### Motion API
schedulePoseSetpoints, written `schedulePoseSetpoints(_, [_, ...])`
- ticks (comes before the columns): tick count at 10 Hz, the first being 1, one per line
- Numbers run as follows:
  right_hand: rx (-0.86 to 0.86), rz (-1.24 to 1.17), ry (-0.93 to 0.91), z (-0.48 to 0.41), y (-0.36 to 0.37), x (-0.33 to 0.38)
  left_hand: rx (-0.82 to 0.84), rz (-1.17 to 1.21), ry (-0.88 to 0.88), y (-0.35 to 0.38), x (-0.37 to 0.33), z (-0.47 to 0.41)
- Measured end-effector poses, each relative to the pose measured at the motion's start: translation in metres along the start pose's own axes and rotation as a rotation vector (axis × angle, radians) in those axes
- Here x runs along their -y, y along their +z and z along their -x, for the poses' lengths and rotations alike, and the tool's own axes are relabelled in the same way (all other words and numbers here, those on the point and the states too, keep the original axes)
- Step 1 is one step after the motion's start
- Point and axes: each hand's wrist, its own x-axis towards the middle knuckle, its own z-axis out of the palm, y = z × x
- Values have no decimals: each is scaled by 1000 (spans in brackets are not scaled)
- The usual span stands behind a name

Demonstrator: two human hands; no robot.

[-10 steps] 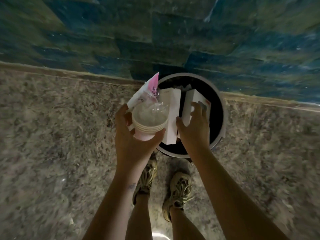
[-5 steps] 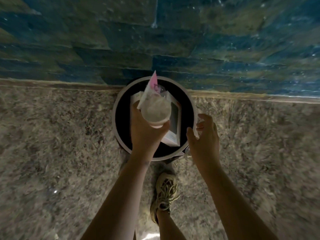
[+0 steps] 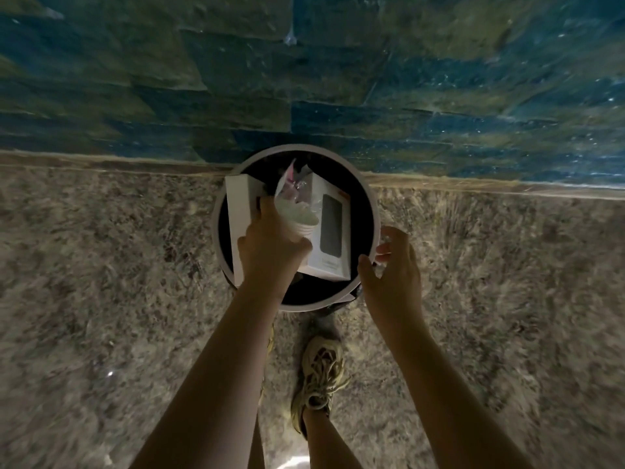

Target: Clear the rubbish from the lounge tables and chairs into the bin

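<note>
Disposal stage: left hand (image 3: 270,247), fingers clamped on stacked paper cups (image 3: 299,220) and a pink-edged wrapper (image 3: 291,177), holds them over the bin (image 3: 367,204); two white boxes (image 3: 329,228) rest inside. Right hand (image 3: 394,275) hovers by the rim, fingers apart, empty. Release remains; lounge tables lie out of view.

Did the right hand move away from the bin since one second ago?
Yes. Earlier it held a white box over the bin's opening; now the right hand is empty and open at the near right rim of the bin.
</note>
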Motion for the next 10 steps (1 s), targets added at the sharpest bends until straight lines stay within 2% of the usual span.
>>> schedulePoseSetpoints(4, [37, -10, 7, 0, 8, 8, -144, -301, -49, 27, 12, -9])
schedulePoseSetpoints(9, [70, 18, -14, -12, 3, 29, 18, -250, -139, 22, 28, -20])
schedulePoseSetpoints(10, [64, 7, -29, -11, -4, 39, -4, -234, -112, 6, 26, -8])
